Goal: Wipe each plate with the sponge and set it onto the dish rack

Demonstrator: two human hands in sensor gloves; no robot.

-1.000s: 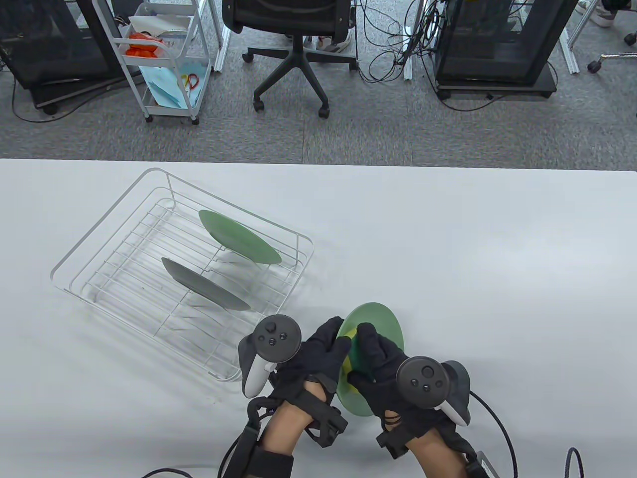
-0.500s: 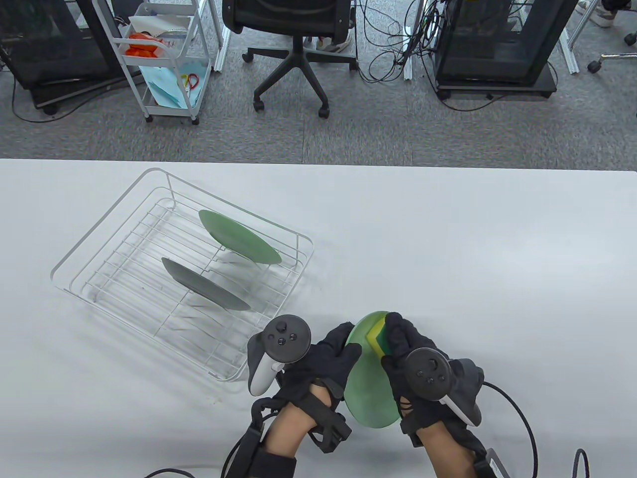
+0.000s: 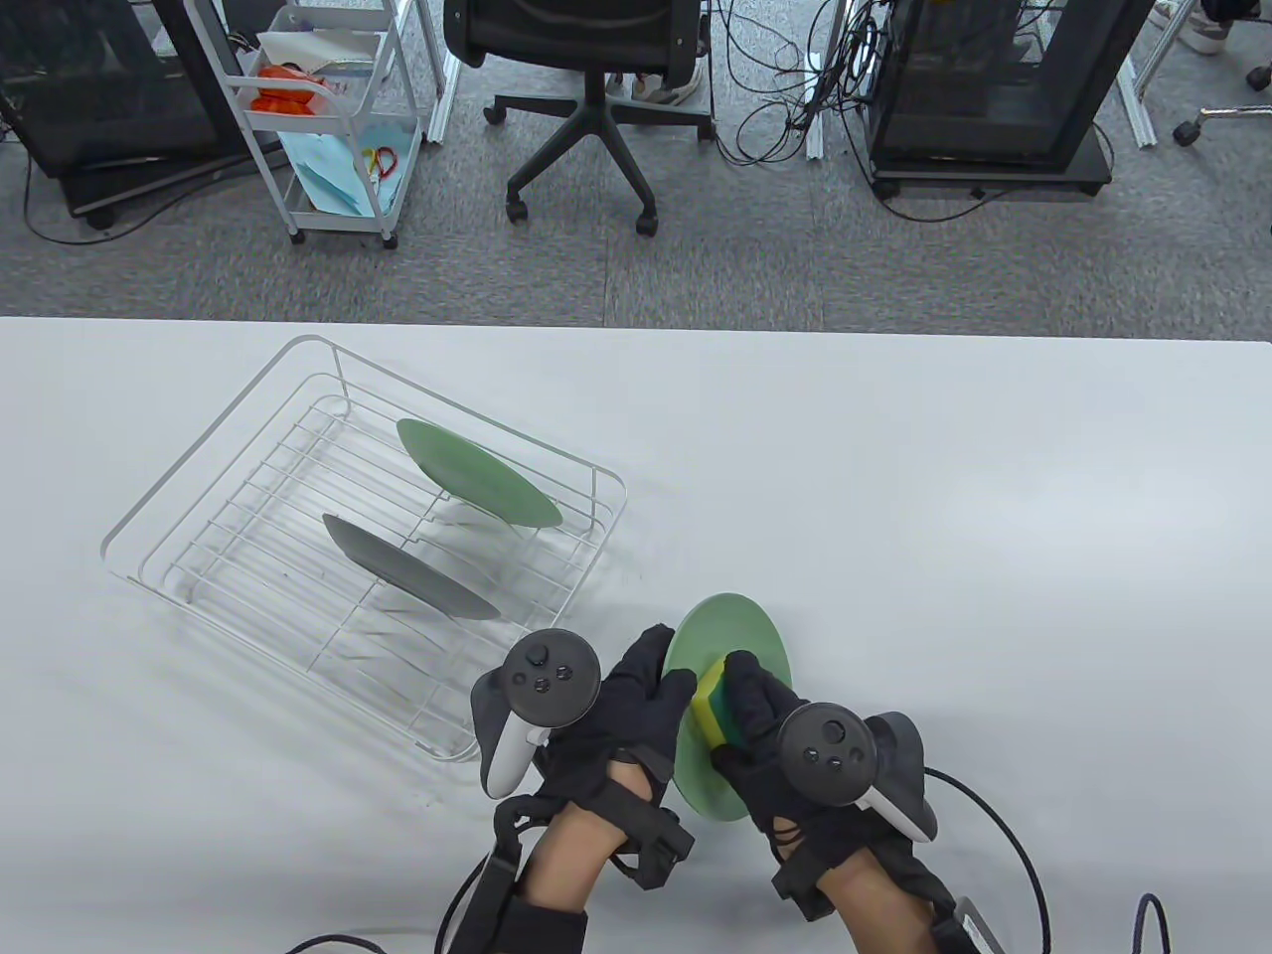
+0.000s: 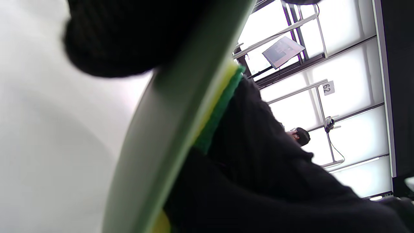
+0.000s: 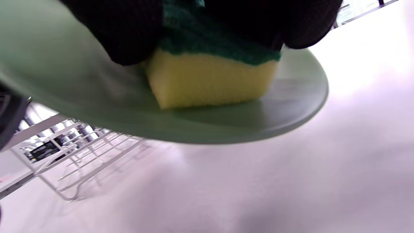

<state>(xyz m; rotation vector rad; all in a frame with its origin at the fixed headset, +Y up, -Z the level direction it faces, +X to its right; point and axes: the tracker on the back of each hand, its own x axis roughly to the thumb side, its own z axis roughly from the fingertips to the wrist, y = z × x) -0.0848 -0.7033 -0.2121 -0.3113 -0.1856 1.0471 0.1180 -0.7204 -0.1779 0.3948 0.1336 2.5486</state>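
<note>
Right hand (image 3: pixel 770 740) of mine is curled around the sponge (image 3: pixel 713 704) and pushes it flat against the green plate (image 3: pixel 717 636). My right wrist view shows the sponge well: a thick yellow block with a dark green rough layer on top, and my black glove fingers (image 5: pixel 129 32) wrap over that green layer. The yellow side sits on the plate.

My left hand (image 3: pixel 636 706) grips the left edge of that same plate, fingers curled on it. I hold the plate up on its edge, tilted, above the white table (image 3: pixel 994 547), close to me. It is round, thin and pale green, and it looks smooth and plain. In the left wrist view I see it edge-on as a long green band, with the sponge's yellow and green stripes tight against it.

Just left of my left hand is the near corner of the white wire dish rack (image 3: pixel 199 467). Two plates lean in it already. The grey plate (image 3: pixel 407 568) is closer to me, and another green plate (image 3: pixel 477 473) stands behind it.

Past the table I see a grey floor, a black office chair (image 3: pixel 581 60) and a small white cart (image 3: pixel 328 109).
</note>
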